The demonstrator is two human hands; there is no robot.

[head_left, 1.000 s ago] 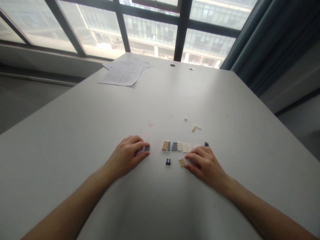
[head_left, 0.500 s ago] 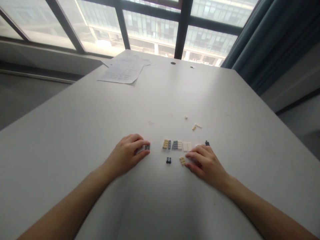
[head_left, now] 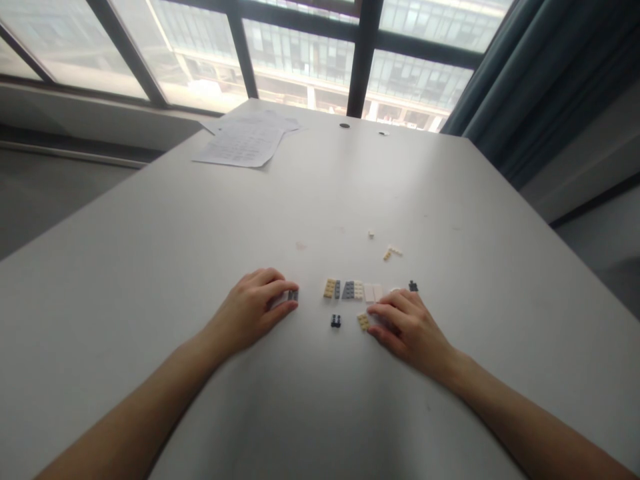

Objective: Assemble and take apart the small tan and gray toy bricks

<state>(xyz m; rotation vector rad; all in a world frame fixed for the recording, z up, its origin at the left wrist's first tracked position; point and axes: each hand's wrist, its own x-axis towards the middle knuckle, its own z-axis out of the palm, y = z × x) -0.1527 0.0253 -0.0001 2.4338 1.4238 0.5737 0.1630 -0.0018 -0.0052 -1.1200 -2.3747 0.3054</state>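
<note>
My left hand (head_left: 253,308) rests on the white table (head_left: 200,220), fingers curled with thumb and forefinger pinched on a small grey brick (head_left: 293,294). My right hand (head_left: 407,327) lies on the table with bent fingers touching a small tan plate (head_left: 363,322). Between the hands lies a row of flat tan, grey and white plates (head_left: 353,291). A small black piece (head_left: 336,321) sits just in front of that row. Another dark piece (head_left: 413,286) lies beyond my right hand.
Tiny tan and white pieces (head_left: 391,253) lie farther out, with one more small piece (head_left: 371,234) behind them. Printed sheets of paper (head_left: 245,141) lie at the far left of the table by the window. A dark curtain (head_left: 540,80) hangs at the right.
</note>
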